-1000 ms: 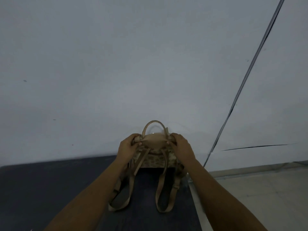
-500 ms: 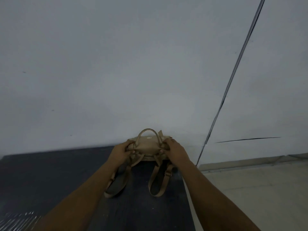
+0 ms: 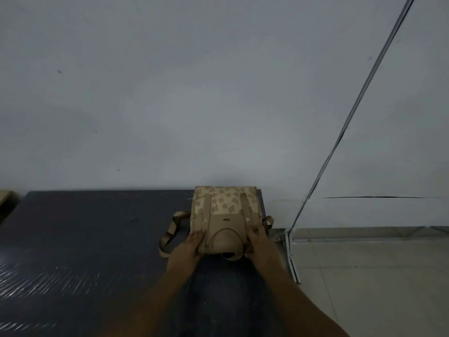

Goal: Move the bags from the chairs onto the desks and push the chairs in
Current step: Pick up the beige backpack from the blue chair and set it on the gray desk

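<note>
A small tan backpack (image 3: 226, 210) with a leaf pattern lies flat on the dark desk (image 3: 85, 239), at its far right corner against the wall. Its top handle points toward me and a shoulder strap loops out on its left side. My left hand (image 3: 188, 246) grips the bag's near left edge. My right hand (image 3: 258, 242) grips its near right edge. No chair is in view.
A pale wall rises right behind the desk. To the right, a thin cable runs down the wall to the tiled floor (image 3: 376, 276). A metal leg or bracket (image 3: 291, 259) shows at the desk's right edge. A tan object (image 3: 6, 200) peeks in at far left.
The backpack stood upright with its straps toward me; now it lies flat with its patterned front up. Both hands stayed on its top end.
</note>
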